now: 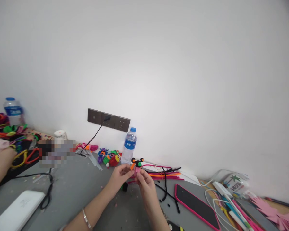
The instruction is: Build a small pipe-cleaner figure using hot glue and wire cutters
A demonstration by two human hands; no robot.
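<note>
Between my two hands is a small pipe-cleaner figure [138,164] with a pink body, a black top, and green and orange parts. My left hand [119,177] pinches it from the left, wearing a bracelet on the wrist. From the right, the fingers of my right hand [146,184] close on its pink lower part. The fingertips partly cover the body. Under my left hand a small black piece [124,186] shows on the grey table [132,211]. Pink, orange and black pipe cleaners [167,175] lie just behind and right of my hands.
A water bottle [130,146] and several finished fuzzy figures [113,158] stand by the wall. To the right lie a phone [197,205], cables and pens. A white power bank [19,210] is at left, with another person's hand [2,163] near scissors [20,158].
</note>
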